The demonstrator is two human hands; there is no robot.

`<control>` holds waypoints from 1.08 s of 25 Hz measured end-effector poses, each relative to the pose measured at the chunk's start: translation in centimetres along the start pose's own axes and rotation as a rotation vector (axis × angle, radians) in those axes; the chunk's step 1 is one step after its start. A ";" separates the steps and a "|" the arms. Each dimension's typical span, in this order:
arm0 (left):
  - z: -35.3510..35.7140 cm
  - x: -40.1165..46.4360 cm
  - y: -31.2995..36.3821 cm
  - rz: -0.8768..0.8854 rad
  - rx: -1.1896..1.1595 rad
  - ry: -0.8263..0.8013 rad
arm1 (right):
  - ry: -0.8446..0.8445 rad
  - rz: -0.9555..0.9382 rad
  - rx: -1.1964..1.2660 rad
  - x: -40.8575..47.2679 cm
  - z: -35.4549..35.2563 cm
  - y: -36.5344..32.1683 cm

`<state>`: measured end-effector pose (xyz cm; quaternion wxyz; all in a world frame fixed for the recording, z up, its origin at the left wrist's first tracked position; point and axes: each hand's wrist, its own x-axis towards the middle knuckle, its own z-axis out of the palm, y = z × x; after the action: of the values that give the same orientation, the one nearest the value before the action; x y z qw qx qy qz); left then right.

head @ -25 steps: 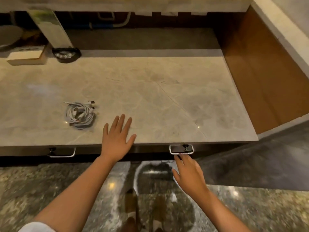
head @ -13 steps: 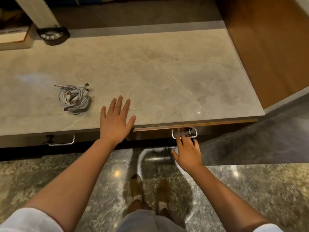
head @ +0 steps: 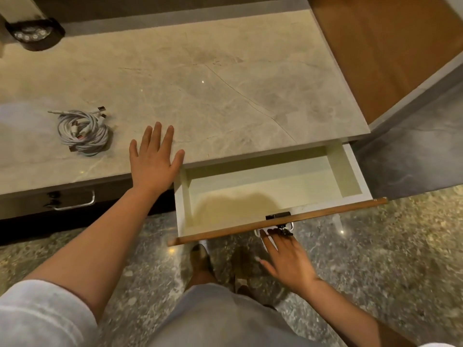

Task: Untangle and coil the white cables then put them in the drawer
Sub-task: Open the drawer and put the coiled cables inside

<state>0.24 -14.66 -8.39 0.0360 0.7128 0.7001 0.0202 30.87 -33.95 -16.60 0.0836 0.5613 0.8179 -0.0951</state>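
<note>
A coiled bundle of white cables [head: 82, 131] lies on the marble desk top [head: 225, 83], at the left. My left hand [head: 155, 159] rests flat on the desk edge, fingers spread, a little to the right of the cables and not touching them. The right drawer [head: 350, 171] is pulled out below the desk top; its pale inside holds nothing. My right hand [head: 288, 259] reaches up from below, its fingertips hooked on the metal drawer handle [head: 289, 225] on the wooden front.
A second, closed drawer with a metal handle [head: 75, 200] sits under the desk at the left. A black round object [head: 35, 33] stands at the back left. A brown wooden side panel [head: 388, 46] bounds the desk on the right. My feet [head: 200, 261] stand on speckled floor.
The right drawer has gone from closed to pulled well out, with my right hand on its handle. My left hand has stayed flat on the desk edge.
</note>
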 end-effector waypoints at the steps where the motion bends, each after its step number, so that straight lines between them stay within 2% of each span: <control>1: 0.0 0.0 0.0 0.001 -0.002 0.001 | -0.001 0.000 -0.001 -0.6 0.1 -0.1; 12: 0.1 -0.1 -0.1 -0.001 -0.029 -0.029 | -0.007 0.040 0.073 -2.6 -1.7 -1.3; 18: -0.3 -0.3 0.0 0.011 -0.081 -0.061 | 0.157 0.140 0.243 -3.7 -7.8 -3.3; 24: -0.9 -0.3 -0.1 0.032 -0.088 -0.137 | 0.328 0.162 0.125 2.6 -14.1 -3.2; 27: -0.9 -0.5 -0.1 0.057 -0.076 -0.149 | 0.390 0.101 0.140 6.7 -16.3 -2.7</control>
<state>0.02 -15.17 -7.48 0.1145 0.7302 0.6735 -0.0054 25.46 -24.82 -2.32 -0.1107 0.6139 0.7807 -0.0367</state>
